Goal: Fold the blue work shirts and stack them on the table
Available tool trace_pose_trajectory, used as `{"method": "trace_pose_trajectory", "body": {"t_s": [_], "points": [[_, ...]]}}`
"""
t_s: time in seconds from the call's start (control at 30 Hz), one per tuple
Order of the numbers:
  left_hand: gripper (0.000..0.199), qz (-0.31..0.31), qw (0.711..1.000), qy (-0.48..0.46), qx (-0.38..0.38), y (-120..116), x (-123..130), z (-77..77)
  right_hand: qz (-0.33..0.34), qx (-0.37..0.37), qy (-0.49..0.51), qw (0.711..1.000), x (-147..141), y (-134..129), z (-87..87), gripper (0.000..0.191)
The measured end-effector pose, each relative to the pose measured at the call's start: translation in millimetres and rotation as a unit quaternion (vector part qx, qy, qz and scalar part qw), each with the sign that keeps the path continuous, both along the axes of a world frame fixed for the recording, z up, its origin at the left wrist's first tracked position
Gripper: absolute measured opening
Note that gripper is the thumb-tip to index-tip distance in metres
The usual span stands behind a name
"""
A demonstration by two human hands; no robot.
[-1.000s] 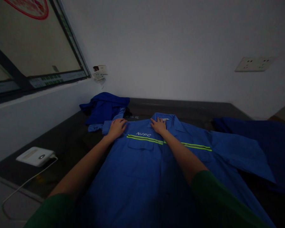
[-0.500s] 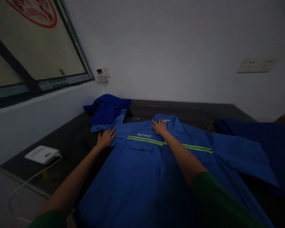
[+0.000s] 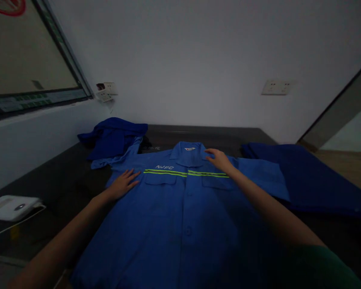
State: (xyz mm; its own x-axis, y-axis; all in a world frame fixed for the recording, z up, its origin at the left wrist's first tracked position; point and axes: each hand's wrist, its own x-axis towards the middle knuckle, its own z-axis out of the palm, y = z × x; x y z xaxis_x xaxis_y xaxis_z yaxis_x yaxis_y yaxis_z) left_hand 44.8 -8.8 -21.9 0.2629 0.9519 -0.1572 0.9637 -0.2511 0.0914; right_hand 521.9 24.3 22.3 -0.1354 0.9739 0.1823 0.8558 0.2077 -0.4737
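Note:
A blue work shirt [image 3: 165,208] with yellow-green stripes and white letters lies front up on the dark table [image 3: 174,134], its collar toward the wall. My left hand [image 3: 123,184] rests on the shirt near the sleeve on the left, fingers spread. Over the collar's right side is my right hand [image 3: 219,159], its fingers apart and slightly curled, with nothing held between them. Whether its fingertips touch the cloth cannot be made out.
Darker blue cloth [image 3: 111,136] is heaped at the back left, and a folded dark blue cloth [image 3: 301,172] lies on the right. A white device [image 3: 13,207] with a cable sits at the left. Behind the table stands a wall with sockets [image 3: 278,87].
My right hand has moved right, off the collar's middle to its right side. My left hand has shifted from the sleeve onto the shirt's side. The view has turned right.

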Motion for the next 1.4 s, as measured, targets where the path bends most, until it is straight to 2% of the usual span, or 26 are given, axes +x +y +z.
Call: {"method": "trace_pose_trajectory", "body": {"t_s": [0.1, 0.17, 0.23, 0.27, 0.33, 0.4, 0.5, 0.6, 0.67, 0.77, 0.9, 1.0, 1.1, 1.17, 1.27, 1.4], "points": [[0.062, 0.014, 0.999, 0.019, -0.046, 3, -3, -3.3, -0.132, -0.001, -0.020, 0.991, 114, -47, 10.7, 0.035], [0.058, 0.037, 0.998, 0.036, -0.019, 10, 3, 3.9, -0.274, -0.015, -0.070, 0.959, 182, -77, 13.5, 0.036], [0.052, 0.028, 0.999, 0.028, 0.036, 20, 26, 16.1, -0.367, -0.072, -0.075, 0.924, 228, -101, 10.7, 0.041], [0.049, 0.001, 0.998, 0.010, 0.060, 27, 45, 22.4, -0.385, -0.105, -0.049, 0.916, 241, -109, 7.7, 0.046], [0.044, -0.081, 0.992, -0.045, 0.084, 40, 99, 32.3, -0.370, -0.145, 0.051, 0.916, 247, -118, 0.0, 0.058], [0.041, -0.172, 0.975, -0.101, 0.092, 53, 167, 35.3, -0.330, -0.135, 0.150, 0.922, 238, -120, -6.9, 0.066], [0.038, -0.252, 0.954, -0.137, 0.085, 71, 269, 25.8, -0.300, -0.084, 0.187, 0.932, 217, -119, -12.2, 0.061], [0.047, -0.211, 0.967, -0.120, 0.072, 88, 343, 7.5, -0.261, -0.059, 0.195, 0.944, 206, -125, -12.1, 0.050], [0.053, -0.163, 0.978, -0.110, 0.067, 99, 370, -4.6, -0.234, -0.073, 0.218, 0.945, 205, -131, -10.1, 0.051], [0.056, -0.109, 0.987, -0.102, 0.059, 109, 385, -19.9, -0.232, -0.067, 0.222, 0.945, 211, -136, -5.1, 0.058], [0.061, -0.083, 0.990, -0.102, 0.052, 113, 385, -33.4, -0.233, 0.016, 0.145, 0.961, 229, -134, -4.2, 0.062], [0.062, -0.078, 0.989, -0.111, 0.053, 114, 383, -38.4, -0.234, -0.002, 0.059, 0.970, 235, -131, -16.7, 0.063], [0.061, -0.072, 0.988, -0.126, 0.055, 114, 383, -39.9, -0.243, -0.027, -0.026, 0.969, 228, -136, -31.3, 0.060], [0.060, -0.070, 0.984, -0.149, 0.065, 112, 383, -37.5, -0.251, -0.007, -0.066, 0.966, 219, -144, -34.6, 0.057], [0.051, -0.085, 0.963, -0.219, 0.133, 104, 381, -25.7, -0.267, 0.059, -0.087, 0.958, 207, -163, -27.8, 0.053], [0.038, -0.139, 0.916, -0.316, 0.205, 78, 364, 7.1, -0.215, 0.137, -0.062, 0.965, 192, -185, -11.6, 0.042]]}}
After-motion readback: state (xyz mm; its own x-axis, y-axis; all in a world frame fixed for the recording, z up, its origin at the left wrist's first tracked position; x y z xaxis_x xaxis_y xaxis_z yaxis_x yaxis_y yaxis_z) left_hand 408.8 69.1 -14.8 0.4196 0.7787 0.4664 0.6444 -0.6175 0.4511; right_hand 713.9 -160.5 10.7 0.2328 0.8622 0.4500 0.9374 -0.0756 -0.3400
